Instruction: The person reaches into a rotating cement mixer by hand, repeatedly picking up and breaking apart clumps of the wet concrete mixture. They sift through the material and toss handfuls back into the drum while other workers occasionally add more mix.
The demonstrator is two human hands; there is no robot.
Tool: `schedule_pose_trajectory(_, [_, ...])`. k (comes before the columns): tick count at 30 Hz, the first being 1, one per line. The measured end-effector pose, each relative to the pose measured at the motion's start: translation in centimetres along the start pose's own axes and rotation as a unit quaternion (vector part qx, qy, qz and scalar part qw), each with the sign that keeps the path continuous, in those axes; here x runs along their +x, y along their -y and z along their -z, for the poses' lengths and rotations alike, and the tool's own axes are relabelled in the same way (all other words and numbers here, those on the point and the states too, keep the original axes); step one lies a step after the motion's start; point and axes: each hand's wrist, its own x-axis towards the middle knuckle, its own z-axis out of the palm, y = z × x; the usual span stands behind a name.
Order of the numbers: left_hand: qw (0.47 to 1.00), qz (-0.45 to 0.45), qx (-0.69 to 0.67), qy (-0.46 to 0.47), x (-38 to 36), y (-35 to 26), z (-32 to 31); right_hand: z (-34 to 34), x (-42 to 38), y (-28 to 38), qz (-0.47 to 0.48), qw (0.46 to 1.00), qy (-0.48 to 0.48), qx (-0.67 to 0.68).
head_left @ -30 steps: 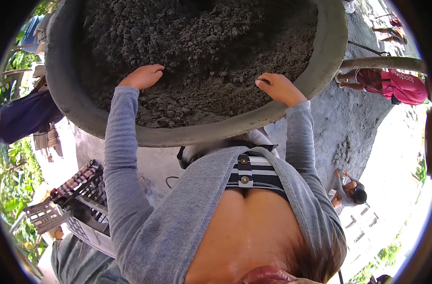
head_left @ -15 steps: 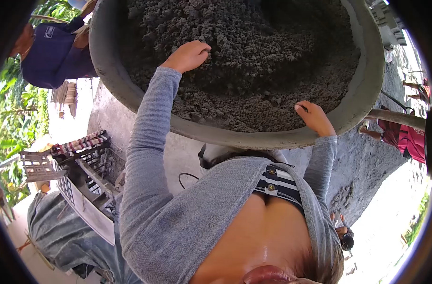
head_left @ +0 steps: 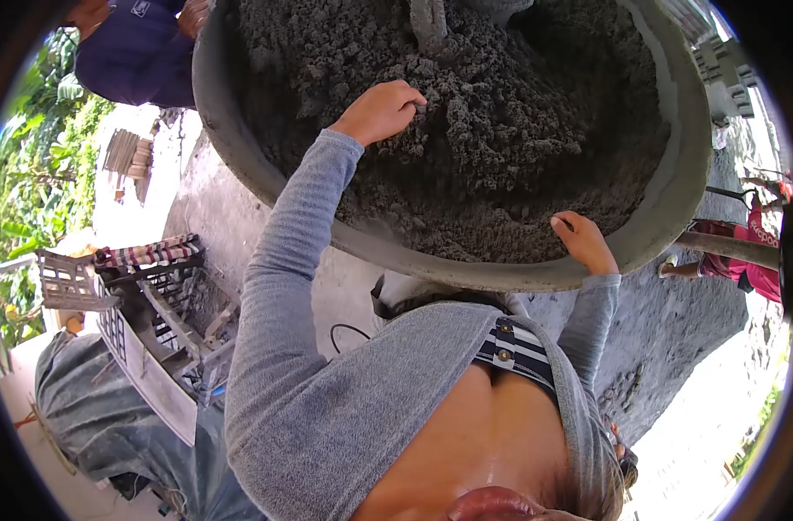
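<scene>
A large round pan with a cement-coated rim (head_left: 674, 204) fills the upper view. Grey, damp, crumbly mix (head_left: 501, 130) lies in it, heaped toward the middle. My left hand (head_left: 381, 113) is over the heap, its fingers curled down and close to the mix; whatever they hold, if anything, is hidden. Near the front right rim, my right hand (head_left: 585, 243) hangs just inside the pan, thumb a little apart from loosely bent fingers, nothing visible in it. Two mix-crusted pieces, a narrow bar (head_left: 429, 26) and a rounded lump beside it, stick into the pan from above.
A person in dark blue (head_left: 140, 56) stands at the far left rim. Another in red (head_left: 757, 252) is at the right, near a thick bar (head_left: 731, 249) beside the pan. A slatted crate (head_left: 79, 282) and a grey tarp (head_left: 110, 417) are at lower left.
The view has shifted, so the pan sits lower and slightly right. The crusted bar and lump now show at the top. Both hands keep nearly the same places over the pan.
</scene>
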Motion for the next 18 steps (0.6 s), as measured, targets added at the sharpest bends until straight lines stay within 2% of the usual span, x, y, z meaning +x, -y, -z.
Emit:
schedule_pose_trajectory(5, [0.999, -0.032, 0.005, -0.036, -0.2, 0.8, -0.1, -1.0, -0.8, 1.9, 0.025, 1.000, 0.012, -0.007])
schedule_pose_trajectory(7, [0.999, -0.010, -0.019, -0.036, -0.5, 0.1, 0.2, -2.0, -1.1, 2.3, 0.126, 0.991, 0.033, 0.014])
schedule_pose_trajectory(8, [0.999, -0.015, -0.023, -0.034, -0.5, 0.1, 0.1, -1.7, -1.3, 2.9, 0.105, 0.992, 0.070, 0.029])
schedule_pose_trajectory(11, [0.997, -0.033, -0.018, -0.067, -0.8, 0.3, 0.3, -1.5, -1.0, 2.8, 0.047, 0.997, 0.050, -0.029])
schedule_pose_trajectory(13, [0.998, 0.013, 0.006, -0.067, -1.2, 0.1, 1.0, -1.1, -0.8, 2.7, 0.012, 0.997, 0.041, -0.060])
schedule_pose_trajectory(15, [0.996, -0.001, 0.009, -0.093, -1.3, -0.3, 1.7, -1.0, -0.5, 2.5, -0.017, 0.995, 0.035, -0.087])
schedule_pose_trajectory(17, [0.974, -0.065, 0.031, -0.215, -1.6, -0.1, 2.4, -1.5, -0.3, 2.5, 0.012, 0.998, 0.030, -0.057])
schedule_pose_trajectory(18, [0.965, -0.069, 0.033, -0.250, -1.7, -0.2, 2.8, -1.7, -0.4, 2.6, 0.011, 0.998, 0.029, -0.056])
